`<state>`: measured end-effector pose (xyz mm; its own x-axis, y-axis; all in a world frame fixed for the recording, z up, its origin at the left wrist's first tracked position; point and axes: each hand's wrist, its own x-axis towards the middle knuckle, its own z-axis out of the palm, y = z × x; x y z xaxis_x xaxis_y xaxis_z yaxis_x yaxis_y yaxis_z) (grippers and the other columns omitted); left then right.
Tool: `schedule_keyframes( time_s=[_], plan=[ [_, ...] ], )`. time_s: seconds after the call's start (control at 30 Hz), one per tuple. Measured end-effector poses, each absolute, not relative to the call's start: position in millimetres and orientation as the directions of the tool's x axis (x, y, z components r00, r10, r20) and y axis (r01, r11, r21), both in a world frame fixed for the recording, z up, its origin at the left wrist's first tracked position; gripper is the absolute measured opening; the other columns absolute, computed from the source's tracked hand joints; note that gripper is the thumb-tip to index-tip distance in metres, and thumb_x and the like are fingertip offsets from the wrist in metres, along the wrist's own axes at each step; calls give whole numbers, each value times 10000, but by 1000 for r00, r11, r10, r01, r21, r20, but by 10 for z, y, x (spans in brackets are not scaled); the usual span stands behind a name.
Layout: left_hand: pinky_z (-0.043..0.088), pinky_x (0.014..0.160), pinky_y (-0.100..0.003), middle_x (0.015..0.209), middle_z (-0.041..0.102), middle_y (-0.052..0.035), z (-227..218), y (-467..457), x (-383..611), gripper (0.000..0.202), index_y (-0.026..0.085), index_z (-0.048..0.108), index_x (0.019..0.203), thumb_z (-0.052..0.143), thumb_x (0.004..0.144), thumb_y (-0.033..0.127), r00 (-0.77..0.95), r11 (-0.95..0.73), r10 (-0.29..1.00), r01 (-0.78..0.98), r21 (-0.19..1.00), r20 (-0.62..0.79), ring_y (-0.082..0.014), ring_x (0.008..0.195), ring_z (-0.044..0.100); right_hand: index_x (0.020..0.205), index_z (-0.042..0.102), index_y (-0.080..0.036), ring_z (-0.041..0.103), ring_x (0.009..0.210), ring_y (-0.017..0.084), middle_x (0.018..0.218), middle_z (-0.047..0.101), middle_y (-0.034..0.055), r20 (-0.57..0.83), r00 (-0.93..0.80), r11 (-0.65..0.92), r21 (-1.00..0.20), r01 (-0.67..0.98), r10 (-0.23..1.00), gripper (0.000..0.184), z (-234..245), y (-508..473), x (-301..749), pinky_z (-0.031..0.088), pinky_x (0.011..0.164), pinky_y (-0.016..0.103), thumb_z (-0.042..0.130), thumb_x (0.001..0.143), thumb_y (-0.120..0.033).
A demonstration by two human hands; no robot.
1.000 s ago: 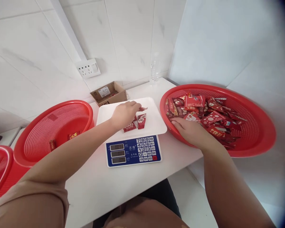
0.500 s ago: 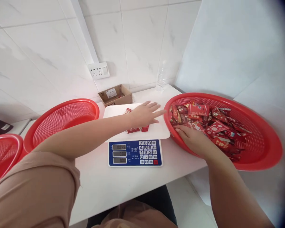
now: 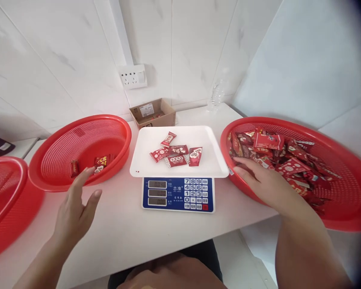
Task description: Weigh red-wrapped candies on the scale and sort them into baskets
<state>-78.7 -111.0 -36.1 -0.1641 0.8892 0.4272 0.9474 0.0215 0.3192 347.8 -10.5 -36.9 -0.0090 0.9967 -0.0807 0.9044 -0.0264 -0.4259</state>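
My left hand (image 3: 75, 208) hovers open above the white counter, fingers apart, just in front of the left red basket (image 3: 117, 124), which holds a few red packets (image 3: 100, 162). My right hand (image 3: 266, 182) rests over the near rim of the right red basket (image 3: 343, 160), fingers down among its many red snack packets (image 3: 276, 154); it holds nothing that I can see. Between the baskets stands a blue-faced digital scale (image 3: 178, 193). Its white tray (image 3: 144, 160) carries several red packets (image 3: 176, 154).
A third red basket (image 3: 4, 192) sits at the far left edge. An open cardboard box (image 3: 153, 112) and a clear plastic bottle (image 3: 215, 96) stand at the back by the tiled wall, below a wall socket (image 3: 132, 76). The counter's front edge runs just before my body.
My left hand has pulled back from the scale tray, leftwards and towards me, leaving the packets lying on the tray. The right hand stays at the right basket's rim. The view has shifted.
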Motion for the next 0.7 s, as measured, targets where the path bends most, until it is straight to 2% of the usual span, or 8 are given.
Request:
schedule_keyframes(
  time_s=[0.07, 0.17, 0.3, 0.43, 0.7],
  plan=[
    [545, 706, -434, 1421, 520, -132, -456, -1313, -774, 500, 310, 384, 1419, 403, 946, 471, -309, 158, 887, 901, 404, 343, -364, 1217, 563, 1428, 463, -196, 525, 1274, 370, 1397, 573, 106, -92, -39, -3, -418, 908, 995, 651, -378, -111, 3471, 421, 1054, 531, 451, 874, -539],
    [532, 817, -475, 1436, 513, -114, -538, -1434, -703, 471, 300, 419, 1396, 416, 949, 450, -379, 213, 881, 852, 479, 284, -354, 1263, 528, 1454, 420, -205, 511, 1287, 380, 1426, 543, 112, -87, -56, 15, -418, 908, 995, 664, -395, -118, 3459, 434, 1041, 544, 486, 869, -513],
    [516, 928, -463, 1405, 547, -95, -608, -1370, -636, 439, 320, 422, 1381, 449, 948, 392, -276, 75, 892, 871, 485, 358, -307, 1317, 491, 1467, 391, -237, 495, 1304, 374, 1457, 511, 97, -83, -52, 13, -411, 912, 995, 618, -397, -138, 3448, 407, 1063, 549, 425, 911, -505],
    [497, 993, -433, 1344, 602, -75, -707, -1267, -640, 446, 334, 407, 1387, 467, 946, 348, -121, -97, 894, 888, 449, 432, -260, 1283, 532, 1498, 336, -268, 445, 1345, 368, 1500, 458, 70, -115, -46, -2, -390, 921, 992, 636, -391, -184, 3457, 370, 1093, 553, 378, 926, -542],
    [555, 891, -384, 1324, 626, -79, -940, -1258, -675, 417, 298, 470, 1334, 453, 938, 426, -145, -67, 925, 848, 526, 352, -261, 1198, 604, 1520, 283, -256, 360, 1407, 328, 1539, 396, 62, -128, -43, -15, -418, 908, 991, 665, -439, -223, 3481, 310, 1136, 543, 344, 940, -575]
  ],
)
